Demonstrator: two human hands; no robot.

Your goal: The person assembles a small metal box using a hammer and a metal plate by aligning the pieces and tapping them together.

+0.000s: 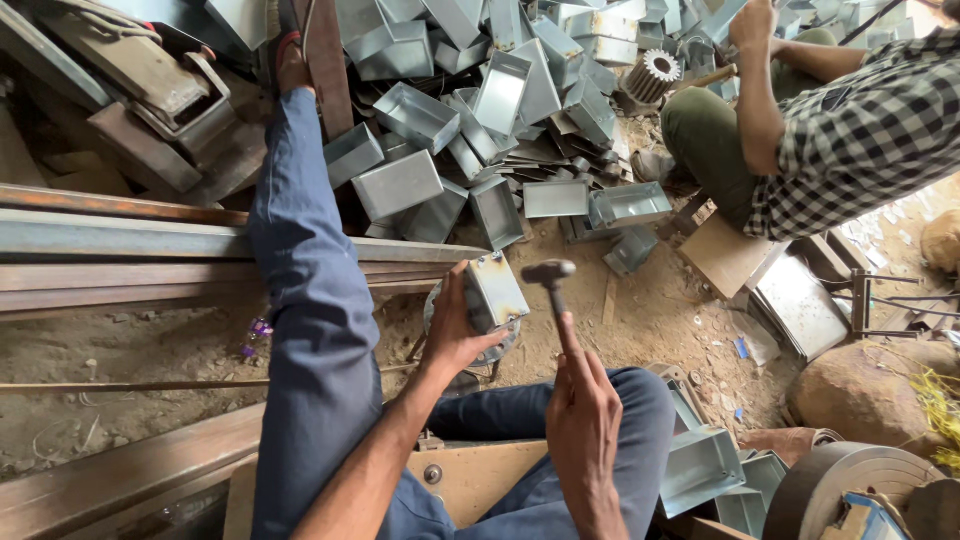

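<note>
Head view: left hand (455, 330) fingers clamped on box (493, 292), propped on stand between legs. Right hand (583, 420) gripping hammer (552, 282). Thin sheet metal: probably light, stiff, sharp-edged; hold by side walls.

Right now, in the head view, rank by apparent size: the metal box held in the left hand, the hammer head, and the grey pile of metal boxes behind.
1. Pile of metal boxes, by far the largest.
2. Held metal box, gripped by the left hand.
3. Hammer head, smallest; right hand holds its handle.
The pile lies farther away, yet looks biggest.
</note>
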